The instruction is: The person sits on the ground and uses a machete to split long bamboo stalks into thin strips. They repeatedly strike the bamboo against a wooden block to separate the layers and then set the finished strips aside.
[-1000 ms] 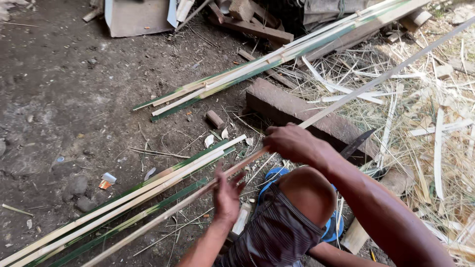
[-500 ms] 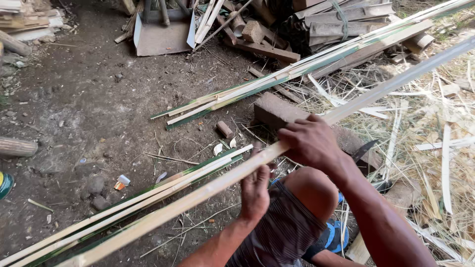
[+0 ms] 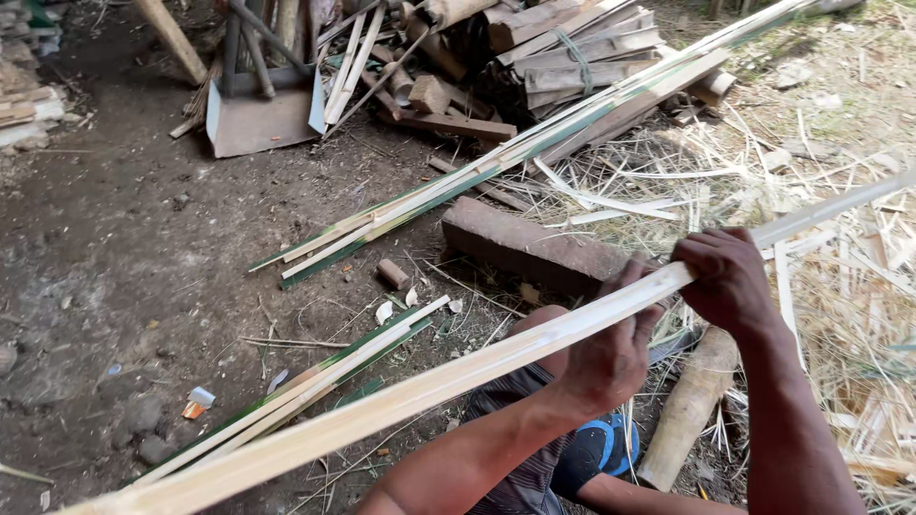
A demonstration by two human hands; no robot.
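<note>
A long pale split bamboo strip [image 3: 382, 405] runs from the lower left up to the right edge, held above my knee. My left hand [image 3: 606, 358] grips it near the middle from below, fingers curled over it. My right hand [image 3: 730, 281] is closed around the strip a little further up to the right. Below my hands are my bent knee in grey striped shorts [image 3: 520, 429] and a blue sandal [image 3: 601, 448].
A bundle of green-edged bamboo strips [image 3: 315, 381] lies on the dirt at left, and another long bundle [image 3: 534, 143] crosses the ground behind. A brown block [image 3: 530, 248], a wooden club [image 3: 692, 405], stacked wood [image 3: 563, 52], a metal shovel [image 3: 253, 119] and shavings at right surround me.
The view has tilted up and shifted. The strip has been lifted and slid along; both hands have moved to the right along it and grip it closer together.
</note>
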